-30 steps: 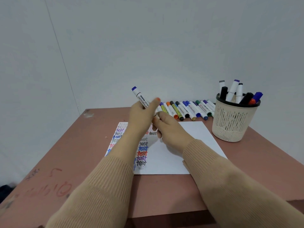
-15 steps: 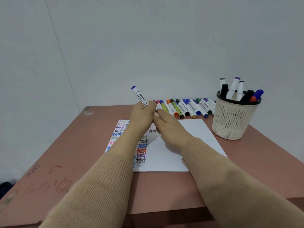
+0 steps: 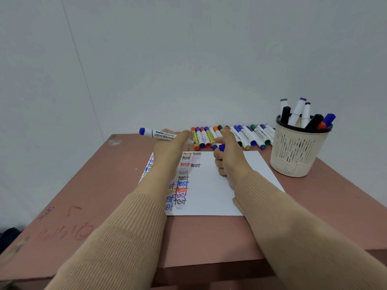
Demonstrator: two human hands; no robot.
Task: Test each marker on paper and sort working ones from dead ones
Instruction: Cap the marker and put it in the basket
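Cream perforated cup [image 3: 297, 151] at the worktop's [image 3: 104, 185] right holds several markers [image 3: 297, 110] upright. A marker row [image 3: 247, 137] lies along the far edge, partly hidden behind both hands. The left grip [image 3: 169, 149] pinches a whiteboard marker [image 3: 161, 134] above the paper [image 3: 211, 195] lettered "test". The right grip [image 3: 228, 160] curls around a blue cap [image 3: 222, 147].

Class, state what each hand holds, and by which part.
Left hand grips the whiteboard marker near its tip end; right hand pinches the blue cap.
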